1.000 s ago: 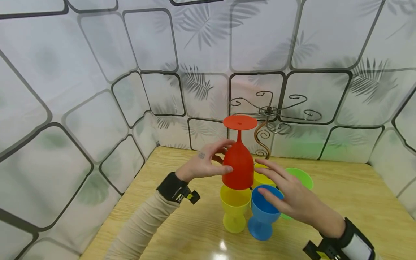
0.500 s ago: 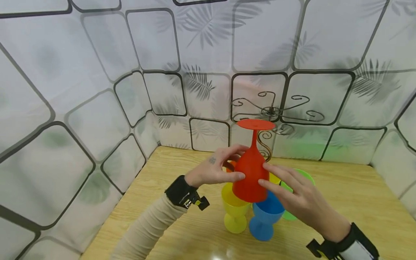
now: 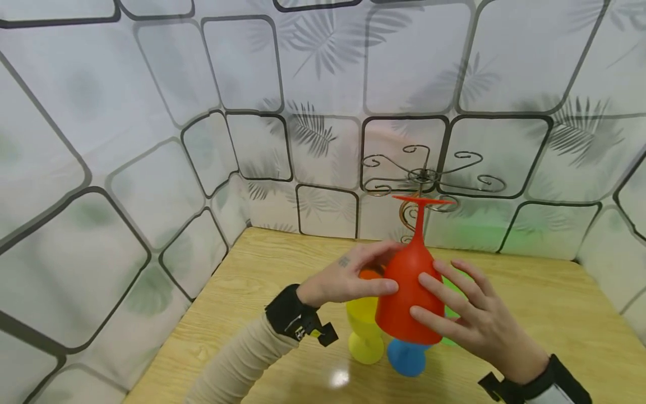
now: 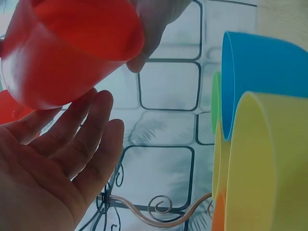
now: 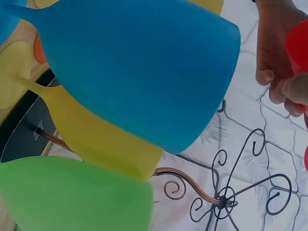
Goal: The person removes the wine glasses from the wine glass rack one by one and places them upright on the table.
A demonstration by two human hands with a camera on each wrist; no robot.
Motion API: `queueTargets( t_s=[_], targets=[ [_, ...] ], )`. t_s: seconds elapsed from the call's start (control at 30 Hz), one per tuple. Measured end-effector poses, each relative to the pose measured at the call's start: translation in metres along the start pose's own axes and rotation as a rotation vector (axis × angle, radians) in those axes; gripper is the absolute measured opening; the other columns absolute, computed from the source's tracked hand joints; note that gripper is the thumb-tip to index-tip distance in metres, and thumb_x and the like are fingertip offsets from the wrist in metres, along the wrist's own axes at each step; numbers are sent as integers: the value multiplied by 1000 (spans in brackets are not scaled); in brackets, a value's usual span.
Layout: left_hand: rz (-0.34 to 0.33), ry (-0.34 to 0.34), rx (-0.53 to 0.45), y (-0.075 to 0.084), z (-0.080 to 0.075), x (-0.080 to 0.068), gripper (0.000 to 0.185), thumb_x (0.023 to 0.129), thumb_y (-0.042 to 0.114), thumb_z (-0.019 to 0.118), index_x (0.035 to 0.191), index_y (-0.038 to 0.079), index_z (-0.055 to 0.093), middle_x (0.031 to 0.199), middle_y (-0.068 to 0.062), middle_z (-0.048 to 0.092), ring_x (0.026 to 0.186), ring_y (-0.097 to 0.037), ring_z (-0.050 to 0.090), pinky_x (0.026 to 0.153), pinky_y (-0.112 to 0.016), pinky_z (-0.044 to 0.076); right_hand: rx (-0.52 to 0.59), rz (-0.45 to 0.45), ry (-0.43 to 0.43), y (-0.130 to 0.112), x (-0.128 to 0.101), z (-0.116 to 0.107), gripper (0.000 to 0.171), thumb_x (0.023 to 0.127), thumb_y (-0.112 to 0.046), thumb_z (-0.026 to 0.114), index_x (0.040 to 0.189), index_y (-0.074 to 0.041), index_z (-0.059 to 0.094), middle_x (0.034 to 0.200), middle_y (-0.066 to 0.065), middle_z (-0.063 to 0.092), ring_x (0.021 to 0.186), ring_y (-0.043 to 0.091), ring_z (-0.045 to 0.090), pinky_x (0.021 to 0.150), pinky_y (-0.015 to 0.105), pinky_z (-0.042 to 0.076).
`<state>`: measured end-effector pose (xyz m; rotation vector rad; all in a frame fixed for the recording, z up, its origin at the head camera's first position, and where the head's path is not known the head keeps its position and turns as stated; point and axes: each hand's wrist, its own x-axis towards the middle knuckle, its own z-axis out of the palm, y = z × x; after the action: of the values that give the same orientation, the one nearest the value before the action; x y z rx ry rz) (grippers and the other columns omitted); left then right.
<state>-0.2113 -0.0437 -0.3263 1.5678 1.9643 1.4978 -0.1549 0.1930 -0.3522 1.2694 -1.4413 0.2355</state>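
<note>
A red plastic goblet point(image 3: 410, 297) is held upside down, foot at the top and slightly tilted. My left hand point(image 3: 353, 275) grips its bowl from the left, thumb in front and fingers behind. On the other side, my right hand point(image 3: 469, 317) touches the bowl with extended fingers. Just beneath its rim show a yellow goblet point(image 3: 365, 345) and the foot of a blue goblet point(image 3: 406, 359), whose bowl is hidden. In the left wrist view, the left hand point(image 4: 57, 159) lies along the red bowl point(image 4: 62, 57), apart from the blue bowl point(image 4: 269, 72).
A scrolled wire stand point(image 3: 423, 175) rises near the patterned curtain point(image 3: 328, 213). A green goblet point(image 3: 451, 300) and an orange one point(image 3: 370, 274) are partly hidden behind the hands. Another yellow goblet point(image 5: 106, 137) stands by the blue one. Wooden tabletop point(image 3: 282, 258) lies beneath.
The red goblet has moved right and downward with the left hand and now covers the blue bowl. The right hand's fingers, apart from the red goblet at first, now touch its side.
</note>
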Motion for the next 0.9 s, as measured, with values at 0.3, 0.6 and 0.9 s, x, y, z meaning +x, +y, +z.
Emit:
queueTargets(
  t_s=[0.3, 0.6, 0.9],
  targets=[
    [12, -30, -162, 3, 15, 3, 83, 97, 61, 56, 146, -6, 44, 129, -32, 59, 111, -8, 62, 91, -37, 59, -14, -58, 52, -9, 3, -4, 37, 108, -17, 50, 145, -17, 54, 140, 18, 56, 134, 50, 48, 120, 55, 32],
    [18, -39, -212, 10, 27, 6, 66, 104, 47, 52, 151, 2, 41, 136, -28, 57, 114, -8, 63, 94, -37, 59, -41, 1, 149, -16, 6, -13, 30, 106, -27, 57, 134, -18, 63, 127, 22, 61, 123, 46, 57, 118, 56, 36],
    [240, 51, -120, 13, 32, 19, 42, 110, 21, 46, 136, -11, 50, 129, -28, 57, 112, -22, 66, 89, -39, 61, 85, 379, 218, -20, 1, -30, 69, 90, -56, 71, 120, 5, 60, 120, 33, 60, 120, 35, 56, 114, 25, 40]
  ],
)
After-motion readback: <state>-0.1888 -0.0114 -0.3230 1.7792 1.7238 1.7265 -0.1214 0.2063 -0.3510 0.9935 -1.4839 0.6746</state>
